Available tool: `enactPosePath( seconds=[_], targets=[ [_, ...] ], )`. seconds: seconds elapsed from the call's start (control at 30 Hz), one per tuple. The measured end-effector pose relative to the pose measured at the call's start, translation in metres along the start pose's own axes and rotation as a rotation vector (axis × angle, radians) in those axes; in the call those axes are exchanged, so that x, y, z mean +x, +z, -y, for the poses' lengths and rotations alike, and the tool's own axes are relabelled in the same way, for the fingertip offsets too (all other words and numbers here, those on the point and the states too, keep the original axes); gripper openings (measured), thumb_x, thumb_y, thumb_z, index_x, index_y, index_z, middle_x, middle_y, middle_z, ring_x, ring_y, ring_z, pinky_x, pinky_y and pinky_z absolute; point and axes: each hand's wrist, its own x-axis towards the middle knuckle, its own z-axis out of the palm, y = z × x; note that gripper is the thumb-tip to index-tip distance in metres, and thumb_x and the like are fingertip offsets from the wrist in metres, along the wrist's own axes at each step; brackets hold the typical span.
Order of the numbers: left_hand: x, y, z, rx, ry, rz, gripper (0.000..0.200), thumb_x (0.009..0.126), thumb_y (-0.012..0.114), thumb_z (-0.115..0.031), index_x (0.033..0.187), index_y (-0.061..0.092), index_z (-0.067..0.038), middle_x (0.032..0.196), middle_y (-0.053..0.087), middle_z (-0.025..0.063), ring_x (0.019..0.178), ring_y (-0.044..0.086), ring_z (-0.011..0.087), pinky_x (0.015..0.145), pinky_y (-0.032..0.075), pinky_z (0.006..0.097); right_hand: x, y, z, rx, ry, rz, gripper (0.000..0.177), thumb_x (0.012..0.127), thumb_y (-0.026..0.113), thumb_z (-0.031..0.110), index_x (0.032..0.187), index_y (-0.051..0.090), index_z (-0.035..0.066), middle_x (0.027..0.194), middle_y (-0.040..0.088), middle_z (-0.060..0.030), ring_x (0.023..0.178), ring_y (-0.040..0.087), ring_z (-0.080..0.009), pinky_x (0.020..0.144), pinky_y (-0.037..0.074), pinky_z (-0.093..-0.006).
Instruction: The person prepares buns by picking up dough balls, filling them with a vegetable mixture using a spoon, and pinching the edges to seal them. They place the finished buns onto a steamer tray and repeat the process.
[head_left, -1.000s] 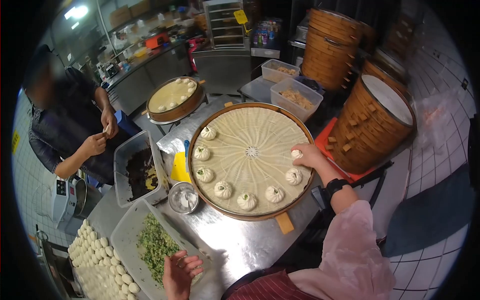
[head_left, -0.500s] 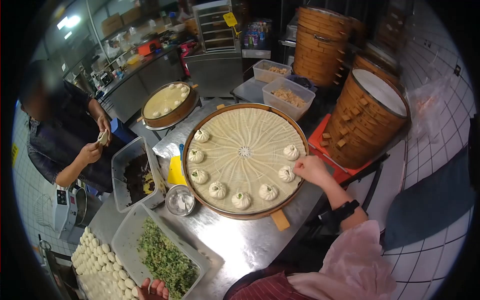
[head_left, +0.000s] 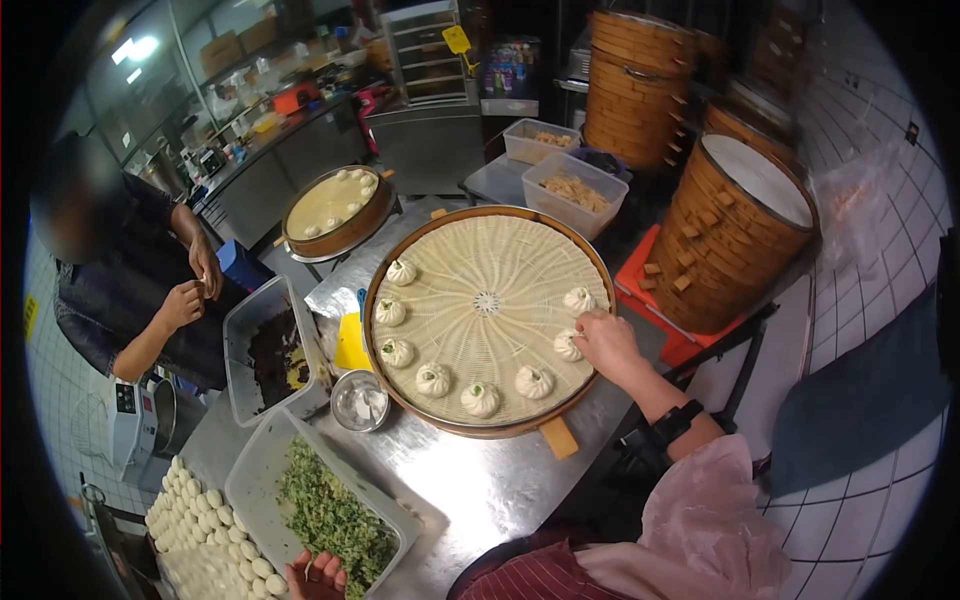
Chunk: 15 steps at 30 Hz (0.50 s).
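Observation:
My right hand (head_left: 610,345) reaches over the right side of a round bamboo steamer (head_left: 490,433), fingertips drawn together at the top of a white pleated bun (head_left: 567,346). Part of that bun is hidden by the fingers. Just behind it sits another bun (head_left: 579,299). More pleated buns, some with green filling showing, follow the rim round to the left, such as the front bun (head_left: 480,400). At the bottom edge, my left hand (head_left: 318,576) hangs empty, its fingers loosely curled and apart, by the plastic bin (head_left: 408,527) of chopped green filling (head_left: 335,515).
Small dough pieces (head_left: 205,510) lie at lower left. A metal bowl (head_left: 360,400), yellow scraper (head_left: 351,343) and bin of dark filling (head_left: 232,345) stand left of the steamer. A co-worker (head_left: 130,270) works across the table. Stacked steamers (head_left: 725,235) rise at right.
My right hand has moved slightly left and farther over the bun. My left hand has come up and right a little. The co-worker's hands have shifted, and the dough between them no longer shows.

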Motion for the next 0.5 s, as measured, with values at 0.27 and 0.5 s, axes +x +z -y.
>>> enactPosePath(
  seconds=[0.27, 0.5],
  targets=[
    [-0.004, 0.004, -0.001, 0.003, -0.007, -0.046, 0.046, 0.097, 0.040, -0.040, 0.114, 0.047, 0.002, 0.116, 0.050, 0.0254, 0.105, 0.050, 0.0353, 0.091, 0.041, 0.0462, 0.009, 0.010, -0.005, -0.074, -0.022, 0.027, 0.012, 0.078, 0.059, 0.011, 0.082, 0.063, 0.001, 0.083, 0.063, -0.0179, 0.078, 0.063, -0.0347, 0.072, 0.050, -0.0433],
    [0.000, -0.007, 0.002, -0.013, 0.003, -0.049, 0.042, 0.095, 0.043, -0.038, 0.109, 0.049, 0.002, 0.110, 0.053, 0.0244, 0.101, 0.052, 0.0353, 0.089, 0.042, 0.0472, 0.006, -0.002, -0.003, -0.060, -0.091, 0.043, 0.012, 0.078, 0.060, 0.014, 0.083, 0.061, 0.002, 0.085, 0.062, -0.0165, 0.080, 0.063, -0.0336, 0.071, 0.049, -0.0433]
  ],
)
